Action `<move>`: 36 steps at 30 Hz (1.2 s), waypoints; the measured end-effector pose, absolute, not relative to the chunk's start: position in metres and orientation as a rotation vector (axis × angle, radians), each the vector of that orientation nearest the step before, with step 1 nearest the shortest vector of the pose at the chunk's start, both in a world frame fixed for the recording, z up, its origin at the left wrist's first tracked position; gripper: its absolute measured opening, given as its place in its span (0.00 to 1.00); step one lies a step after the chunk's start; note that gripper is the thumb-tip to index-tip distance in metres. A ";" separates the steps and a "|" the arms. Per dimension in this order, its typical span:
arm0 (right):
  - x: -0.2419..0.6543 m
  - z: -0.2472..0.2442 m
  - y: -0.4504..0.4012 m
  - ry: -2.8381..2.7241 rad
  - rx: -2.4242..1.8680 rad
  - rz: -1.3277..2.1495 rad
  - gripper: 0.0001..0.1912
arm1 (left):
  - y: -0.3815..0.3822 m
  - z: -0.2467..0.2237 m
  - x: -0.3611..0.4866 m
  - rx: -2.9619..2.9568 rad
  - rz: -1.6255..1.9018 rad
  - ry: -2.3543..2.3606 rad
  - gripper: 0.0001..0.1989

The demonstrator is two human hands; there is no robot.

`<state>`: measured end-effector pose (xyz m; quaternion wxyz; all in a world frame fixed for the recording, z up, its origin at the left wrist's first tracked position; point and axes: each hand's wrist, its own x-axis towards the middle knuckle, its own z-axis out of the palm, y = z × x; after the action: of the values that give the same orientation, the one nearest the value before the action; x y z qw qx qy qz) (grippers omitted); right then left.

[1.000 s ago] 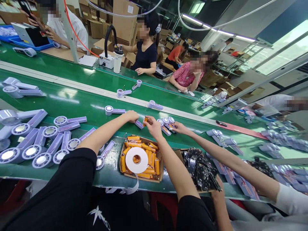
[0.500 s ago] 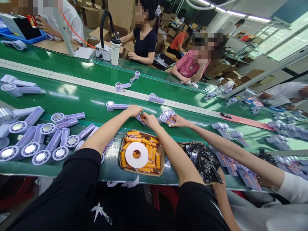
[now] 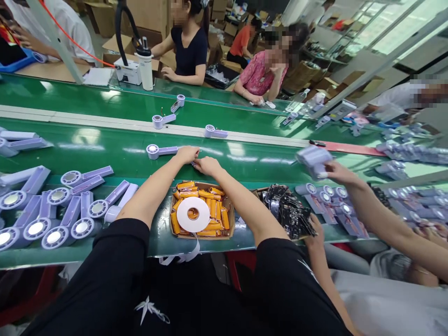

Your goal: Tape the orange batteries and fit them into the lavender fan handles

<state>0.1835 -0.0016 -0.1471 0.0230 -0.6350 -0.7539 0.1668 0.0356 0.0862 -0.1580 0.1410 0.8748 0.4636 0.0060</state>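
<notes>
A green bench (image 3: 252,163) carries a box (image 3: 206,237) of orange cylinders (image 3: 215,212), likely placed near for quick reach. Beyond, beside a purple fan (image 3: 153,150), the left hand (image 3: 188,154) and right hand (image 3: 208,165) nearly meet at a mostly hidden piece (image 3: 193,163), perhaps steadying it; fingers curled, grip unclear.

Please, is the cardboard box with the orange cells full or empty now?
Full, or nearly: orange cells lie piled up to the rim of the cardboard box.

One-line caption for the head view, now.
Left hand and right hand close together over a green assembly line, beyond a carton of orange battery cells topped by a white tape roll.
</notes>
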 end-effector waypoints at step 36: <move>0.200 -0.086 -0.111 -2.013 -1.644 0.381 0.25 | -0.185 -0.098 -0.139 2.987 0.743 0.728 0.25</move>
<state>0.1997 -0.1106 -0.0857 0.2545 -0.6051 -0.7412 0.1404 -0.1389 -0.1851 -0.0981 -0.0107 0.9443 0.2301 0.2350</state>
